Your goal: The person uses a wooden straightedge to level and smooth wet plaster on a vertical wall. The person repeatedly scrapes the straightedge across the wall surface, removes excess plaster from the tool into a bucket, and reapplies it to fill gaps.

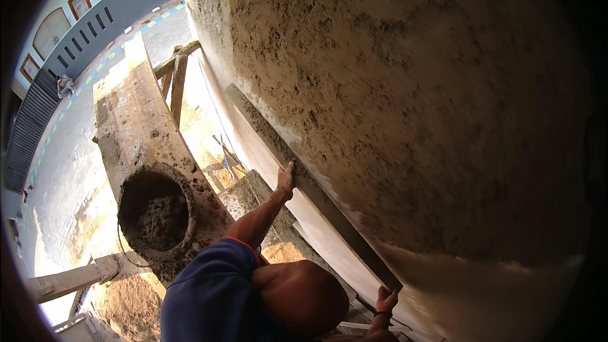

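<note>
A long, narrow straightedge (pixel 335 215), caked with grey mortar, slants along a curved wall (pixel 405 120) from upper left to lower right. My left hand (pixel 286 179) is closed around its near edge at about mid-length, with the arm stretched out. At the lower right end, my right hand (pixel 386 298), a dark band on its wrist, grips the straightedge too. Rough, patchy plaster covers the wall above the straightedge; the strip below looks paler and smoother. Part of my right arm is out of sight.
To the left, a mortar-crusted bucket (pixel 192 206) holding grey mortar (pixel 163 221) stands on splattered scaffold planks (pixel 139 126). Timber poles (pixel 66 284) support the scaffold. Far below lie a paved yard (pixel 69 215) and a sand heap (pixel 130 307). A person (pixel 64 86) sits by the far boundary wall (pixel 136 0).
</note>
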`<state>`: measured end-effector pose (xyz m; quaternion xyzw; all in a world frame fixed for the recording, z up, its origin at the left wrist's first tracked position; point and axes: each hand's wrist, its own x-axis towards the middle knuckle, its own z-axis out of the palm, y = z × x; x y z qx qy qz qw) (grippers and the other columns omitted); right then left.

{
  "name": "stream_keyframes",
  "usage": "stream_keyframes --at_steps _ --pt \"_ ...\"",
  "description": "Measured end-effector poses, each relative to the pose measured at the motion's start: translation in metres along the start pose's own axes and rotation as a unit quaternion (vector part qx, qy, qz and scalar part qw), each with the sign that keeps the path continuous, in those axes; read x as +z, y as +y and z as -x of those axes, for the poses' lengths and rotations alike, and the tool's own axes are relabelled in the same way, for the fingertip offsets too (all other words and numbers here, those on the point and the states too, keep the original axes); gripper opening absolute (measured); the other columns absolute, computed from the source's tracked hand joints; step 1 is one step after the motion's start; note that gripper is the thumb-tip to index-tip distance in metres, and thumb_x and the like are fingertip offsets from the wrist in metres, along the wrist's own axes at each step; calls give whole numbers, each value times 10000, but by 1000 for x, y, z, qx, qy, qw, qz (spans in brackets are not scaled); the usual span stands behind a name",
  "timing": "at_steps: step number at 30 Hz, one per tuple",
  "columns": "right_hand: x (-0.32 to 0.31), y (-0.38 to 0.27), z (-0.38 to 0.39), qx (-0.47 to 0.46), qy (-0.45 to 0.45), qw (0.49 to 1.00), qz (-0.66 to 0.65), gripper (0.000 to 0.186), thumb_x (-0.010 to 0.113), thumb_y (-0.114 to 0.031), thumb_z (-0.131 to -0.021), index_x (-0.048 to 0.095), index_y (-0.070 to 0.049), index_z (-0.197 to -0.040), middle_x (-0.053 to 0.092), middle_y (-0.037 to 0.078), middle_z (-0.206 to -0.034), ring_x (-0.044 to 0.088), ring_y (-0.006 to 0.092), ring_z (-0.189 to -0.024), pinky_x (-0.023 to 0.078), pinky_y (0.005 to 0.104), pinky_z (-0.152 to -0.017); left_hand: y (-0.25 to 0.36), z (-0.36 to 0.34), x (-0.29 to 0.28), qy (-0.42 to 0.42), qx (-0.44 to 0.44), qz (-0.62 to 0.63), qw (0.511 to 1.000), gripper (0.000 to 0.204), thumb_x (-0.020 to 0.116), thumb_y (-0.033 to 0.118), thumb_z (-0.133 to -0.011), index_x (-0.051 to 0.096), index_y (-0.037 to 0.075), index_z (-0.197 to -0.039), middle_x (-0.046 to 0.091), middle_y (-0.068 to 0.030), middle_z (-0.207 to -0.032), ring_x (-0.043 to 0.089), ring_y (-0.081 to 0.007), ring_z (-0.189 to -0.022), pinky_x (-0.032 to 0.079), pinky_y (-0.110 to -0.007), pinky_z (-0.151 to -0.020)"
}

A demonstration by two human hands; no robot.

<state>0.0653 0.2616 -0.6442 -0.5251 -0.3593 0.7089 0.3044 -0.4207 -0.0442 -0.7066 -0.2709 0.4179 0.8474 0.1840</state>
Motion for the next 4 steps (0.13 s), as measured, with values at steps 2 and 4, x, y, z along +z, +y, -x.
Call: stream_keyframes --at_steps 2,4 --pt "14 -11 -14 -5 8 1000 4 335 549 -364 -864 568 -68 -1021 625 92 -916 603 206 -803 530 353 -705 -2 -14 5 -13 1 -9 1000 436 600 339 -839 419 26 -1083 557 -123 -954 582 -238 -776 527 -388 -601" --pt "12 -5 -24 -19 2 1000 -21 382 570 -411 -837 570 -91 -1047 629 99 -928 607 227 -815 529 395 -714 1 -25 14 18 66 -2 998 542 581 356 -845 354 12 -1198 545 -167 -1040 605 -289 -820 549 -408 -596"
